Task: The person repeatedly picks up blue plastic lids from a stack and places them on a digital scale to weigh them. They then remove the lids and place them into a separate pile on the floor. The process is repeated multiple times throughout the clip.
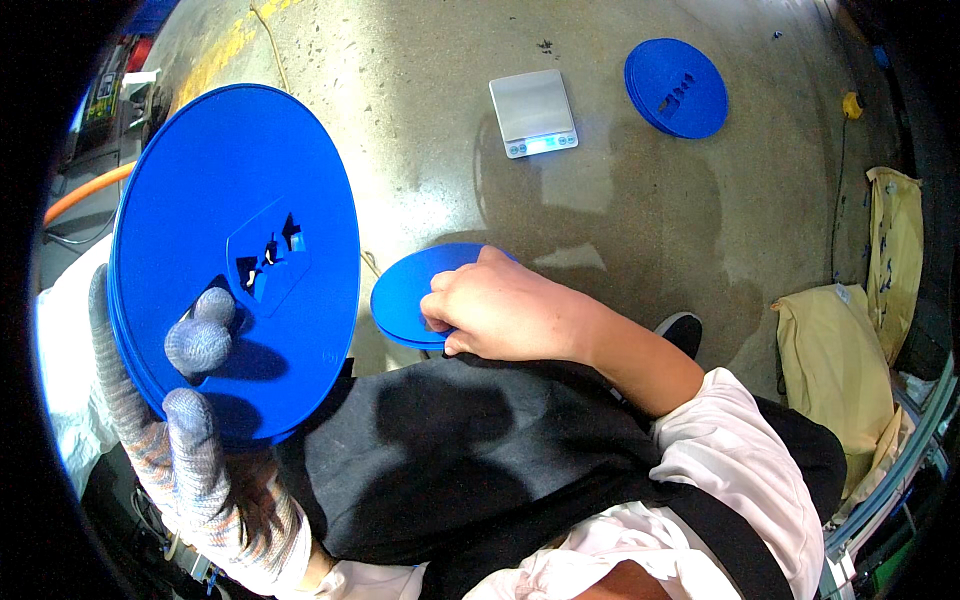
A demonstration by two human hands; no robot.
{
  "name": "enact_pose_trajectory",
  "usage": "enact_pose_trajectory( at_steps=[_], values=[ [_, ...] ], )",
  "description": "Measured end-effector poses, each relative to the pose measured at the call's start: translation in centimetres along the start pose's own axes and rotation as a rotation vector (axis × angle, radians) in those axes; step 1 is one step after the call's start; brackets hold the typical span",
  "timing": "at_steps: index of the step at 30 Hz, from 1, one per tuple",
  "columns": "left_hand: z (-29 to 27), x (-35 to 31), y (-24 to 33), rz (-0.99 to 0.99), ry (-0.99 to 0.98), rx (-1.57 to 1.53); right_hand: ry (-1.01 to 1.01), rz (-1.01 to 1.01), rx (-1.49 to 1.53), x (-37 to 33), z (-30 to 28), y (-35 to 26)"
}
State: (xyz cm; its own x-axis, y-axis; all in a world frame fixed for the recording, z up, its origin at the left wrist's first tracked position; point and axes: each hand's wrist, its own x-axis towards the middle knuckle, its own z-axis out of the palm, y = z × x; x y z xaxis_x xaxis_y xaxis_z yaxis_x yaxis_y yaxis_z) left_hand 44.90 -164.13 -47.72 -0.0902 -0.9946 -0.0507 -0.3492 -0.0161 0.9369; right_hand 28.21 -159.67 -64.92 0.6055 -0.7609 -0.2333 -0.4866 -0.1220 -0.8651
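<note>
Above the floor (400, 120), our left hand (195, 465) is clamping a large disc (205, 230); rightward, our right hand (505, 308) is gripping a smaller disc (403, 292).

Left hand (222, 492): knitted glove (270, 530), fingers (198, 345) blue-grey, lower part paler with dark and rusty-orange streaks
Right hand (510, 305): bare
Right sleeve (730, 435): white, loose, creased, ending near the elbow
Left sleeve (375, 583): white, a strip of bare wrist between it and the glove
Lap: plain black cloth (400, 520)
Strap (730, 535): broad, black, over a white shirt (560, 560)
Shoe (682, 330): dark, pale sole edge
</note>
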Motion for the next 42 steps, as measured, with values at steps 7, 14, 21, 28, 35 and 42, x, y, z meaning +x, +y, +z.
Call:
enact_pose_trajectory(
  at_steps=[7,14,21,28,35,42],
  values=[
    [0.08,-0.19,0.26,-0.021,0.021,0.004,0.023,-0.015,-0.018,0.03,0.27,0.22],
    [0.01,-0.15,-0.32,0.025,0.029,-0.007,0.011,-0.01,-0.014,0.06,0.29,0.26],
    [-0.48,-0.09,-0.13,0.04,0.002,0.039,0.016,-0.007,-0.004,0.04,0.38,0.22],
    [-0.15,-0.22,-0.13,0.0,0.018,0.014,0.007,-0.006,-0.005,0.14,0.31,0.33],
    [-0.48,-0.1,-0.5,0.046,0.015,0.018,0.006,0.0,-0.001,0.02,0.13,0.18],
    [0.35,-0.16,0.06,0.014,0.047,-0.017,0.06,-0.045,-0.084,0.21,0.29,0.34]
  ],
)
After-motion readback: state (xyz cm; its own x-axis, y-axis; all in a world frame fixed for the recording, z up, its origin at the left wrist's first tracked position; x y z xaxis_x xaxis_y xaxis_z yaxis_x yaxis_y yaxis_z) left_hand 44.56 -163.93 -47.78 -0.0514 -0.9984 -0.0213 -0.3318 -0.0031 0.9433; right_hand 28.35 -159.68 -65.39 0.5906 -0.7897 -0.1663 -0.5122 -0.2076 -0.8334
